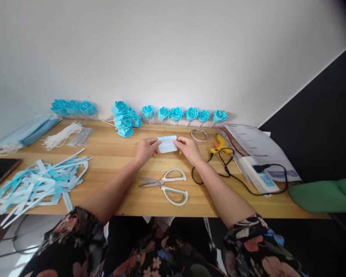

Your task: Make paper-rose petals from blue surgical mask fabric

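A small pale blue pleated piece of mask material (167, 144) is held up between my two hands over the middle of the wooden table (112, 154). My left hand (147, 148) pinches its left edge, and my right hand (188, 147) pinches its right edge. Below the hands, scissors with white handles (165, 184) lie with their blades apart, pointing left. Behind the hands, several blue folded flowers (176, 114) on sticks stand along the wall, and a cluster of them (125, 120) lies to the left.
Blue masks (31, 132), white cords (62, 135), cut strips (43, 184) and a phone (1, 171) lie left. On the right are a wire ring (199, 135), yellow glue gun (220, 145), power strip (258, 175), black cable, papers (259, 148) and a green object (320, 196).
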Tool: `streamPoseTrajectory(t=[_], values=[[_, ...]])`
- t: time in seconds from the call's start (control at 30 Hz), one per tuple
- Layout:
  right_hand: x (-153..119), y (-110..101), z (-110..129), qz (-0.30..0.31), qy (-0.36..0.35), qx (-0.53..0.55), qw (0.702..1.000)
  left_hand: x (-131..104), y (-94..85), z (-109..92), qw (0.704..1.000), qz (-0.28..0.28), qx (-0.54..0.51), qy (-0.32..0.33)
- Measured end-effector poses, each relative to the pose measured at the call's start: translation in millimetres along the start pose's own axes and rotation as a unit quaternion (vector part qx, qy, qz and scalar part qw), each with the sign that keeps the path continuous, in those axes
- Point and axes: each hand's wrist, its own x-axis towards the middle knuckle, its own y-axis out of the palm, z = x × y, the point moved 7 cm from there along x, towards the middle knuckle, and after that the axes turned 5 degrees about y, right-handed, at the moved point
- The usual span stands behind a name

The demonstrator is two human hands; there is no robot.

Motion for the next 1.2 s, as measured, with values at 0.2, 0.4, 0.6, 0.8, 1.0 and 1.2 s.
streamPoseTrajectory(t=[0.2, 0.4, 0.6, 0.8, 1.0, 1.2], values=[[1.0, 0.7, -0.3, 0.0, -0.006, 0.033, 0.999, 2.0, 0.9, -0.8, 0.999, -0.02, -0.046, 0.015], [4.2, 0.2, -6.6, -0.008, 0.01, 0.048, 0.999, 1.5, -1.9, -3.3, 0.999, -0.036, -0.011, 0.035], [1.6, 6.9, -3.1, 0.006, 0.021, 0.164, 0.986, -2.8, 4.0, -9.5, 0.999, -0.015, -0.012, 0.04], [-0.1, 11.0, -1.8, 0.024, 0.007, 0.192, 0.981, -10.8, 8.0, -16.5, 1.0, 0.012, 0.002, 0.014], [-0.6, 12.6, -1.1, 0.03, -0.033, 0.146, 0.988, -11.1, 9.9, -15.9, 0.999, 0.009, -0.05, -0.015], [-3.0, 12.3, 4.9, 0.025, -0.047, 0.113, 0.992, -8.8, 20.5, -14.2, 0.986, 0.035, -0.165, 0.005]])
